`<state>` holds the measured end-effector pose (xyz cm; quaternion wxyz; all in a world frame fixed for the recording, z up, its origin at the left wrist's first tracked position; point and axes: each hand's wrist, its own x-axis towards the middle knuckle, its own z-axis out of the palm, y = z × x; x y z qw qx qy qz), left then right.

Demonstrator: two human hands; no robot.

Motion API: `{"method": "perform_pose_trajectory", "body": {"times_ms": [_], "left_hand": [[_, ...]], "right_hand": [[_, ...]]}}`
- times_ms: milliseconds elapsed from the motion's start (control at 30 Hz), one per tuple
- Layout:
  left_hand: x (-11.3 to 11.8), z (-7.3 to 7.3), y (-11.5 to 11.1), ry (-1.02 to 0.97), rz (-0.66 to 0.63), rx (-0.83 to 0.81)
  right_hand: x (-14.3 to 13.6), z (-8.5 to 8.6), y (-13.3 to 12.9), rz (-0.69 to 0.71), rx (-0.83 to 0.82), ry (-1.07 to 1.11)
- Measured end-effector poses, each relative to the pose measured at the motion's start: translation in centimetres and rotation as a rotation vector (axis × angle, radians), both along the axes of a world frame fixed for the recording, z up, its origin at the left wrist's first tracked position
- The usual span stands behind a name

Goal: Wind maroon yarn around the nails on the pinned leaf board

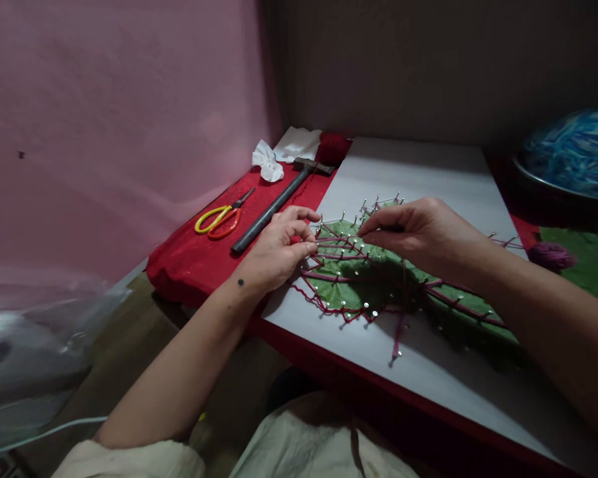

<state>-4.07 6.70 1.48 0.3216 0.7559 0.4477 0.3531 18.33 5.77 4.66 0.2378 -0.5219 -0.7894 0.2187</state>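
Note:
A white board (418, 169) carries a green leaf-like shape (346, 289) studded with several upright nails (366, 307). Purple and red yarn (336, 279) is strung between the nails. At the shape's left edge is my left hand (284, 244), its thumb and a finger pinched at the yarn by the nails and its index finger stretched beside a nail head. My right hand (418, 229) hovers over the shape, thumb and forefinger closed on a strand of yarn. That strand appears to run leftward to my left fingers. My right hand and forearm hide part of the shape.
On the red cloth (179, 265) left of the board lie a hammer (274, 209), scissors (224, 216) with yellow and orange handles, and crumpled white tissue (268, 161). A purple yarn ball (551, 255) sits at right, below a metal bowl (553, 179) of blue material.

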Motion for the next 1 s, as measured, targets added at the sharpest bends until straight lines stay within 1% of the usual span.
{"method": "perform_pose_trajectory", "body": {"times_ms": [133, 267, 333, 467, 533, 633, 700, 767, 867, 1000], "left_hand": [[0.0, -0.4, -0.3, 0.055, 0.105, -0.002], [0.1, -0.8, -0.5, 0.111, 0.233, 0.023], [0.1, -1.0, -0.3, 0.111, 0.257, -0.008], [-0.2, -1.3, 0.4, 0.057, 0.199, -0.123], [-0.3, -1.4, 0.7, 0.084, 0.173, -0.131], [-0.4, -1.3, 0.8, 0.191, 0.131, -0.065], [-0.4, -1.3, 0.9, 0.226, 0.084, -0.001], [-0.5, -1.3, 0.9, 0.223, 0.030, 0.049], [-0.6, -1.5, 1.1, 0.213, -0.031, 0.092], [-0.8, -1.9, 1.0, 0.199, -0.033, 0.131]], "right_hand": [[-0.8, 0.1, 0.0, 0.018, 0.054, -0.086], [-1.8, 0.2, 0.7, 0.079, 0.118, -0.159], [-2.3, 0.2, 1.0, 0.090, 0.132, -0.184], [-2.7, -0.1, 1.1, 0.036, 0.087, -0.245], [-2.7, -0.2, 0.8, 0.031, 0.080, -0.276], [-2.5, -0.2, 0.1, 0.070, 0.119, -0.375], [-2.4, -0.2, -0.4, 0.102, 0.158, -0.463], [-2.2, -0.3, -0.8, 0.135, 0.179, -0.541], [-1.9, -0.3, -1.5, 0.184, 0.162, -0.647], [-1.8, -0.2, -2.1, 0.237, 0.160, -0.718]]}}
